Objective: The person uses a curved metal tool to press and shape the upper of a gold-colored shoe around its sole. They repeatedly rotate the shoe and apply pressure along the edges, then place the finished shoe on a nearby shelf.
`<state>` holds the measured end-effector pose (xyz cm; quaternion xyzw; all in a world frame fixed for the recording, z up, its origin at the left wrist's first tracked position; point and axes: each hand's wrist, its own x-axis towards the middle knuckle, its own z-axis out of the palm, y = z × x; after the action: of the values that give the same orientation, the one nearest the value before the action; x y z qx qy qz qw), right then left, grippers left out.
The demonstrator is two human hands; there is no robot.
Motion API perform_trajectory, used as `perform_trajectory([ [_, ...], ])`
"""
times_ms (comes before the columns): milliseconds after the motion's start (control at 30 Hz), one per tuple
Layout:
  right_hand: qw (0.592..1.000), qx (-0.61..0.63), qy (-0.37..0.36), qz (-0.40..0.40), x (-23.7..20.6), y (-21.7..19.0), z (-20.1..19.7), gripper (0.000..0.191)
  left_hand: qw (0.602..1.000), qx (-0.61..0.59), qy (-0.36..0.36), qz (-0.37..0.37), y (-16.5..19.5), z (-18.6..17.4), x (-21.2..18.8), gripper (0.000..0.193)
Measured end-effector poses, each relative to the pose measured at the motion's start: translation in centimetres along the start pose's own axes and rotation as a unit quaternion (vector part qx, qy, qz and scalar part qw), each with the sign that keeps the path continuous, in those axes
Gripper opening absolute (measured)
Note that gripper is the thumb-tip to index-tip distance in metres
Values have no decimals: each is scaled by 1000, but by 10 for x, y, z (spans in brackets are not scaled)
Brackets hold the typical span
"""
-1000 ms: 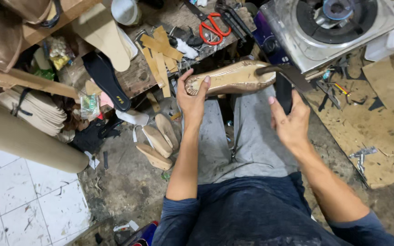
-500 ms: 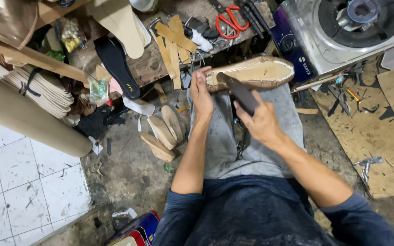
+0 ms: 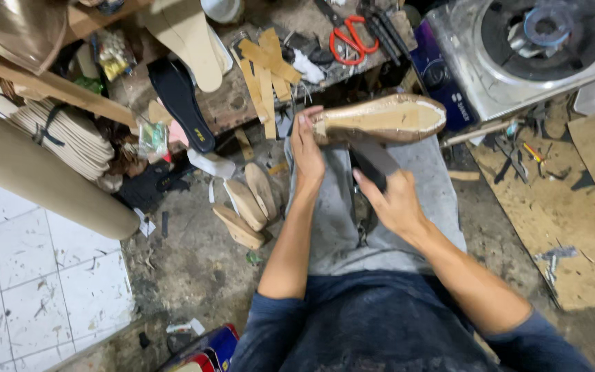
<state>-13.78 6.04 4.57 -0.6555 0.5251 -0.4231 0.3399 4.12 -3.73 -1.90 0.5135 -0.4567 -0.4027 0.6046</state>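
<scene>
A gold-coloured shoe on its last (image 3: 387,118) lies sole up across my knees, toe pointing right. My left hand (image 3: 307,148) grips its heel end. In my right hand (image 3: 394,200) is a dark flat tool (image 3: 373,160), whose upper end touches the shoe's near edge around the middle. Grey trousers (image 3: 380,227) cover my lap under both hands.
A cluttered wooden bench (image 3: 235,103) holds red-handled scissors (image 3: 349,40), tan strips and a black insole (image 3: 179,103). A gas burner (image 3: 538,41) stands at the back right. Wooden lasts (image 3: 246,207) lie on the floor to the left, with a big cardboard roll (image 3: 43,179) beyond and cardboard sheets on the right.
My right hand has brought the dark tool from the shoe's right end to the middle of its near edge. The left hand still holds the heel end.
</scene>
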Motion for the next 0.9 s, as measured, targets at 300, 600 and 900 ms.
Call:
perform_trajectory([
  [300,941,-205,-271,2,-79,75,-136,36,954,-291,-43,-62,40,-21,-40,48],
  [600,993,41,52,95,-55,68,-88,40,906,-288,-122,-286,56,3,-84,43],
  [900,984,-142,-36,-98,-58,34,-20,22,963,-8,205,174,140,-55,83,36],
])
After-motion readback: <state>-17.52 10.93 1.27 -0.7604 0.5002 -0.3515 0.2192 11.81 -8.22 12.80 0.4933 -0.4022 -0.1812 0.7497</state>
